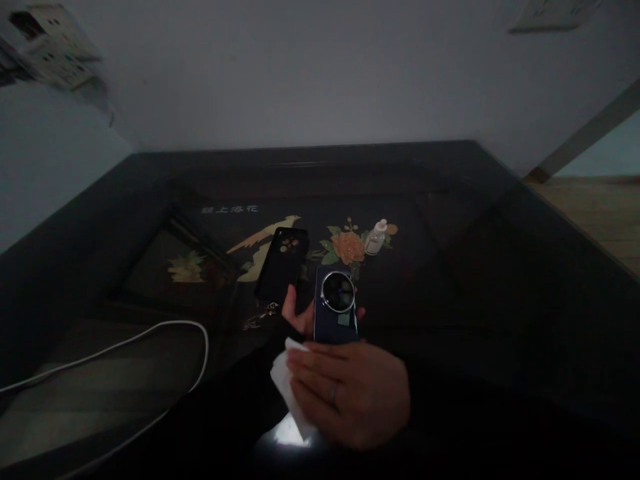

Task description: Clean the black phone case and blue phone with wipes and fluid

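A dark blue smartphone [327, 327] with a large round camera ring lies back side up in my left hand [301, 319], whose thumb and fingertips show at its two sides. My right hand [357, 393], with a ring on one finger, is closed on a folded white tissue [287, 383] in front of the phone's lower end, partly covering it. Whether the tissue touches the phone I cannot tell. Left of the phone, a black phone case [283, 267] lies on the table, with a chain charm [260, 317] at its lower end. Beyond stands a small white-capped bottle [376, 239].
The dark glossy table [440, 280] bears a printed flower [349, 247] and bird. A white cable [180, 323] loops at the lower left. Power strips [63, 47] are at the upper left, and a pale wall [310, 73] rises behind the table.
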### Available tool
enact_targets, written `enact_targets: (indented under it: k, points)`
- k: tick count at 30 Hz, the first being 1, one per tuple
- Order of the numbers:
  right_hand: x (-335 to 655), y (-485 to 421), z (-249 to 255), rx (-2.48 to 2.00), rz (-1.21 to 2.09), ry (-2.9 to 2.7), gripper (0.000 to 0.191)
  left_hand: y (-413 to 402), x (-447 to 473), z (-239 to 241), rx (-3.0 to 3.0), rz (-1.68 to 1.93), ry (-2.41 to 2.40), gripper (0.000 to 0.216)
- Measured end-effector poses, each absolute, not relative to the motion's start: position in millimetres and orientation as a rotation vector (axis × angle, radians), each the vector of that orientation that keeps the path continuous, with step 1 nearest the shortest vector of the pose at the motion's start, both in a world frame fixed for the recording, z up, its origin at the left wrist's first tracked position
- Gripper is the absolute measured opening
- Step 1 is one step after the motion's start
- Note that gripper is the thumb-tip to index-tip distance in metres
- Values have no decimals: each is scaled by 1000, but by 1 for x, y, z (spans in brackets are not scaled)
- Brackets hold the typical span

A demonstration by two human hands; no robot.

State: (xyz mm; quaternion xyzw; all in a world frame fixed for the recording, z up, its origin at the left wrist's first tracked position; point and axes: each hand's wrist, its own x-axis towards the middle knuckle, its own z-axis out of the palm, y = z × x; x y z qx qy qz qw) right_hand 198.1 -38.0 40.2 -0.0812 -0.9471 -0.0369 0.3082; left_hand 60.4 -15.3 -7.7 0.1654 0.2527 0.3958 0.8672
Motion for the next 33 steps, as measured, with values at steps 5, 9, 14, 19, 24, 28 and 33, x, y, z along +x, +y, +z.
enact_targets:
  k: [5,9,14,19,24,28,33]
  points:
    - [206,-55,35,-65,-64,-2489,22,-13,75,-9,112,793,318,81]
    - [230,-59,40,-53,31,-2501,23,-14,74,-17,57,829,233,82]
    - [280,-69,36,-127,77,-2672,25,-16,72,-8,-19,811,166,75]
    - [317,-62,23,-455,83,-2651,35,-13,68,5,-58,699,161,79]
    - [312,-22,10,-813,86,-2510,43,-12,67,2,-23,665,111,80]
    - [299,4,3,-910,41,-2541,48,-13,67,-2,-48,672,84,79]
    - [302,14,-6,-1086,-15,-2556,46,-16,69,-1,-82,671,74,80]
